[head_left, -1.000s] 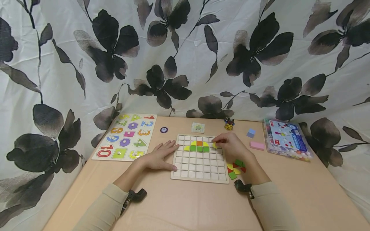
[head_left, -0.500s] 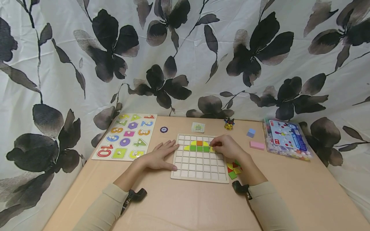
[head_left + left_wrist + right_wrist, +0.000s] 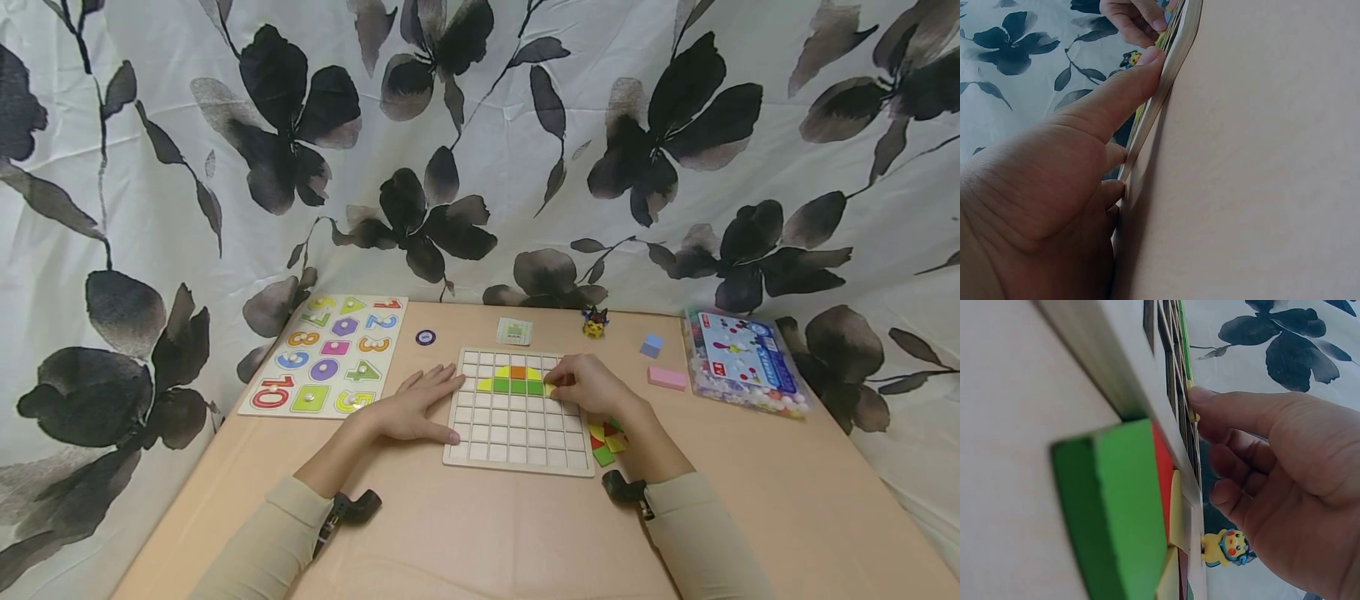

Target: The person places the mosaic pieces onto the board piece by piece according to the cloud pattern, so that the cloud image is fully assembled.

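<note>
A wooden grid board (image 3: pixel 517 471) lies in the middle of the table, with a row of green tiles (image 3: pixel 517 387) and an orange tile (image 3: pixel 518 372) set in its upper cells. Yellow triangle-like tiles (image 3: pixel 483 384) flank them. My left hand (image 3: pixel 412 412) rests along the board's left edge, fingers spread and thumb on the frame. At the right end of the green row, my right hand (image 3: pixel 596 387) pinches a small yellow tile (image 3: pixel 1194 416) between thumb and fingers, down at the grid; its exact shape is mostly covered by the fingertips.
Loose green, red and yellow tiles (image 3: pixel 603 455) lie beside the board's right edge. Behind it stand a pattern card (image 3: pixel 514 332) and a small yellow figure (image 3: pixel 595 323). A number puzzle (image 3: pixel 390 358) is at left; pink block (image 3: pixel 667 378), blue block (image 3: pixel 651 346) and bead box (image 3: pixel 750 358) at right.
My right hand has moved slightly left and down with the yellow tile, bringing it to the end of the green row, and now stays almost still. The left hand has not moved.
</note>
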Motion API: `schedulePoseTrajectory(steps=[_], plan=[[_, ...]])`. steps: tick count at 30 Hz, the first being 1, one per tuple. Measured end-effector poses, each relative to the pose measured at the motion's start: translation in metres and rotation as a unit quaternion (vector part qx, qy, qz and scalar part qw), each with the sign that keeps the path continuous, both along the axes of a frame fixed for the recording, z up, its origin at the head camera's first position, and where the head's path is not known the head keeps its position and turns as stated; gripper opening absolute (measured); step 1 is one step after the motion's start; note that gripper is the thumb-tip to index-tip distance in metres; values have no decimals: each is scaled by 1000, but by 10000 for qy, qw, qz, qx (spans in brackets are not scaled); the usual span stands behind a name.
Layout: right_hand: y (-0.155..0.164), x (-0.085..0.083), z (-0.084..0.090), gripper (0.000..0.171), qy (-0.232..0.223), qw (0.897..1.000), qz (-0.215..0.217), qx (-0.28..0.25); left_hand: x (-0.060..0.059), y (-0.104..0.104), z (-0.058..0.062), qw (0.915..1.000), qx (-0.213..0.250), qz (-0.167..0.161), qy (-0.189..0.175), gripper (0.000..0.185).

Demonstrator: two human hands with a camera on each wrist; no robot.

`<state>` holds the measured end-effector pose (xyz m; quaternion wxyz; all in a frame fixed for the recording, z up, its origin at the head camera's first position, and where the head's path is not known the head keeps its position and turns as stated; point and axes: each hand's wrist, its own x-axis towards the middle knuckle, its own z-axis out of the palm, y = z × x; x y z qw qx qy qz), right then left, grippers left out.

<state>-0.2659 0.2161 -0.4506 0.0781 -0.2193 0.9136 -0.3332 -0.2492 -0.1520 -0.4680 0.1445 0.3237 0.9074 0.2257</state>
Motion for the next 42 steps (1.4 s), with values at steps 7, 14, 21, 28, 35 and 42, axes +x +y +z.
schedulePoseTrajectory(steps=[7, 14, 21, 28, 35, 42], plan=[[0, -1, -2, 26, -9, 9999, 127, 58, 0, -1, 0, 10000, 3, -19, 10, 106], [1, -1, 0, 30, -26, 9998, 109, 186, 1, -2, 0, 10000, -10, -38, -10, 105], [13, 4, 18, 38, 60, 9989, -471, -66, 2, -3, -1, 10000, -18, -27, -89, 104], [38, 11, 36, 37, 466, 9938, -712, -713, 1, -1, -1, 10000, -32, -68, -35, 104], [68, 16, 41, 39, 763, 9896, -854, -874, 0, -1, 1, 9999, -94, -55, -45, 105], [89, 20, 38, 34, 377, 9936, -776, -723, -1, -1, -1, 10000, -58, -50, -59, 105]])
